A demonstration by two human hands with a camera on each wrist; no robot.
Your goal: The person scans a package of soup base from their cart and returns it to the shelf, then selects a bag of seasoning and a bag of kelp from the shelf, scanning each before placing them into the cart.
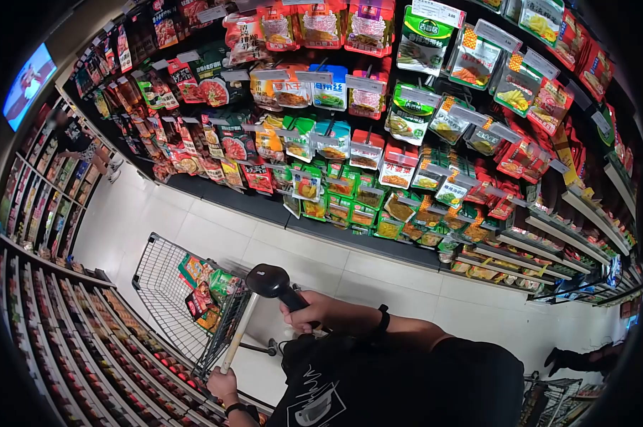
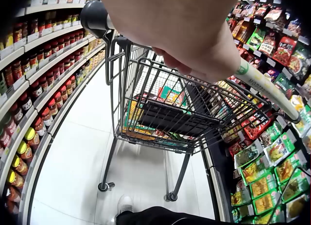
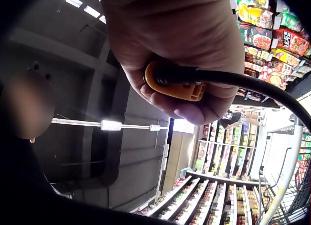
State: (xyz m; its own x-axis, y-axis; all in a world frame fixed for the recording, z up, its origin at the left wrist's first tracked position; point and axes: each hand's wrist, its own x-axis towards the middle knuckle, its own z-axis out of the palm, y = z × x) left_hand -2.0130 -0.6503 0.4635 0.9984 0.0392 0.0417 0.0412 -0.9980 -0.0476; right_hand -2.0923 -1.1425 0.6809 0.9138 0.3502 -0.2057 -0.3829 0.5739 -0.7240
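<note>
My left hand (image 1: pixel 223 386) grips the pale handle bar (image 1: pixel 234 341) of a wire shopping cart (image 1: pixel 158 295). Seen from the left wrist, its fingers wrap over the bar above the basket. Several colourful food packets (image 1: pixel 209 285) lie inside the cart. In my right hand (image 1: pixel 317 311) is a black handheld device (image 1: pixel 268 280) with a broad rounded head, held by its handle beside the right end of the bar. The right wrist view shows the curled fingers round its orange butt end (image 3: pixel 177 90), where a black cable (image 3: pixel 233 79) comes out.
Hanging packets (image 1: pixel 364 153) fill the rack along one side of the aisle. Shelves of jars (image 1: pixel 86 334) line the other. A person (image 1: pixel 79 142) stands at the far end; another cart (image 1: pixel 553 398) and a dark-clothed leg (image 1: pixel 581 361) show behind.
</note>
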